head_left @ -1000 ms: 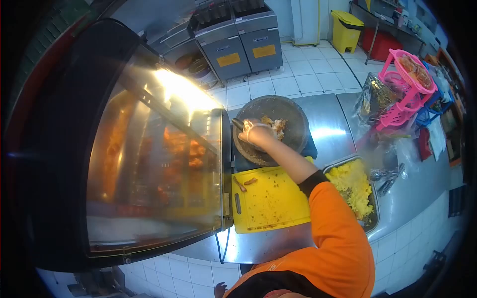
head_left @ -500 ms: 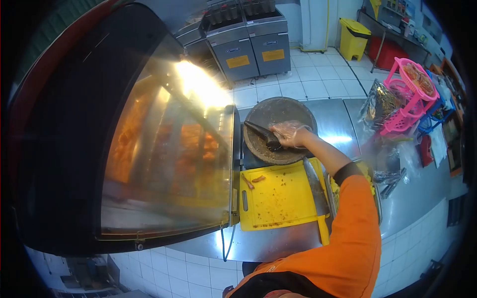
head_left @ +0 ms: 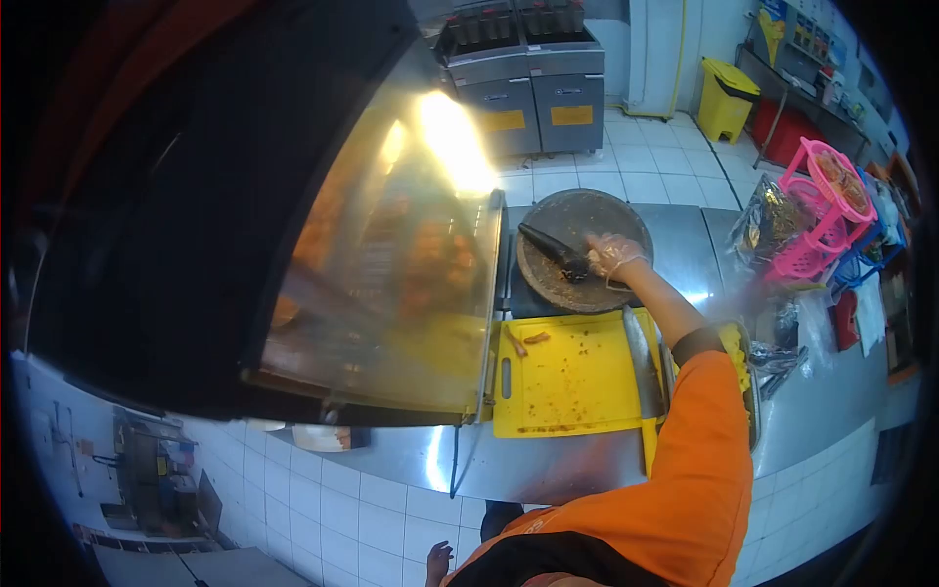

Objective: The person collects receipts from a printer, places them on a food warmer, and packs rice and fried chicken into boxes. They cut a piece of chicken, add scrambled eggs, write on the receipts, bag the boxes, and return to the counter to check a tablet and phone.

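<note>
My right hand (head_left: pixel 614 256), in a clear plastic glove, is inside the dark stone mortar (head_left: pixel 626 220) with its fingers bent together. What they hold, if anything, I cannot make out. Beside the fingertips lies a black pestle (head_left: pixel 553 247), leaning across the bowl with its thick end low. Bits of food cling to the mortar's inside. My left hand (head_left: pixel 439 563) hangs low by my body, away from the counter, fingers loosely apart and nothing seen in them. A yellow cutting board (head_left: pixel 572 386) with crumbs and small brown pieces sits nearer me, a knife (head_left: pixel 641 367) along its right side.
To the left stands a lit glass food warmer (head_left: pixel 391 254) with an open-angled pane. A metal tray (head_left: pixel 751 391) of yellow food is partly behind my sleeve. Pink baskets (head_left: pixel 827 205) and plastic bags crowd the right counter. Fryers (head_left: pixel 533 98) and a yellow bin (head_left: pixel 727 98) stand beyond.
The view has swung, so the counter appears farther right. My right hand has shifted slightly right within the mortar, off the pestle's end. More of my left hand shows.
</note>
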The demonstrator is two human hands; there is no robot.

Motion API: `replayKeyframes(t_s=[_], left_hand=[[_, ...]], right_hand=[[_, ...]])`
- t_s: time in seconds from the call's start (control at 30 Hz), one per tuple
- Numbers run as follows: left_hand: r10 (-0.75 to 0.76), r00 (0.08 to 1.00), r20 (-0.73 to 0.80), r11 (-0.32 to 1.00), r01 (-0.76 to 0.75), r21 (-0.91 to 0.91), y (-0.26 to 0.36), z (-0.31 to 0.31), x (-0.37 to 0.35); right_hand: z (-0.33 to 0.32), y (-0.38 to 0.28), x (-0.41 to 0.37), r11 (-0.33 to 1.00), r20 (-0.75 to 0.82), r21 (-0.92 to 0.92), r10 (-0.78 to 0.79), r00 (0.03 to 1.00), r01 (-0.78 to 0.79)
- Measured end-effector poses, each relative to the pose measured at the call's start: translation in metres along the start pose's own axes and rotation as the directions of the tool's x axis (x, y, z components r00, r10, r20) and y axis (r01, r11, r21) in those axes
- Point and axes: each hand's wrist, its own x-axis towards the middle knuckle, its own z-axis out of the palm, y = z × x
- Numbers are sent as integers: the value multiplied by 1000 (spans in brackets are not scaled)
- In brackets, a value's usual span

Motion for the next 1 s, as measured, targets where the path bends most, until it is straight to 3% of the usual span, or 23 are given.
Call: replayKeyframes(t_s=[0.07,0.13,0.17,0.2,0.23,0.3,0.33,0.4,0.43,0.47,0.5,0.53,0.57,0.63,0.7,0.77,0.8,0.83,0.9,0.93,1.0], left_hand=[[-32,999,31,997,34,-63,-12,-2,3],[-45,999,18,998,45,-43,-20,-9,1],[-61,998,15,998,62,-30,-25,-12,-4],[-78,997,14,997,78,-22,-30,-15,-7],[-92,996,17,996,92,-13,-38,-19,-12],[-126,992,23,992,126,-10,-53,-28,-23],[-143,990,16,990,143,-17,-63,-35,-31],[-177,984,-18,983,176,-50,-85,-54,-49],[-198,979,-41,978,195,-70,-97,-65,-59],[-224,973,-61,972,218,-90,-110,-77,-70],[-252,964,-81,964,243,-112,-126,-88,-82],[-286,954,-90,953,274,-131,-143,-101,-93],[-326,940,-95,939,311,-145,-160,-115,-106],[-408,910,-75,906,394,-153,-192,-144,-125],[-490,871,-38,865,481,-140,-217,-178,-135],[-554,833,3,827,550,-119,-239,-215,-132],[-574,818,20,813,573,-100,-236,-233,-124],[-613,783,-110,725,501,-473,-237,-257,-132],[-534,751,-389,801,303,-516,-227,-276,-118],[-529,754,-389,805,300,-512,-223,-284,-111],[-245,701,-670,900,-92,-426,-215,-287,-101]], right_hand=[[-1,2,-1,996,-97,16,83,992,-82],[-7,-1,-6,871,-261,409,398,880,-273],[-1,4,-9,874,-276,406,394,877,-265],[11,10,-13,620,-323,785,436,840,-20],[10,-4,-27,214,-334,942,490,805,260],[-4,-38,-77,-346,-13,916,479,878,203],[15,-53,-91,-388,-278,819,378,883,424],[50,-84,-137,-421,-181,870,215,960,258],[50,-135,-157,-585,-174,728,346,922,357],[71,-151,-195,-606,-435,754,-174,884,252],[82,-204,-223,-679,-210,677,192,959,284],[83,-251,-248,-748,-197,648,20,980,146],[83,-296,-270,-785,-175,620,-141,974,-2],[84,-389,-296,-716,-10,655,-325,946,-239],[82,-483,-291,-605,211,565,-552,807,-561],[87,-573,-255,-439,206,606,-719,664,-663],[98,-620,-229,-406,181,645,-742,645,-648],[103,-662,-206,-377,157,681,-762,628,-628],[69,-734,-176,-344,145,753,-745,651,-561],[71,-760,-143,-391,116,788,-664,738,-475],[104,-806,-55,-438,100,837,-468,878,-328]])
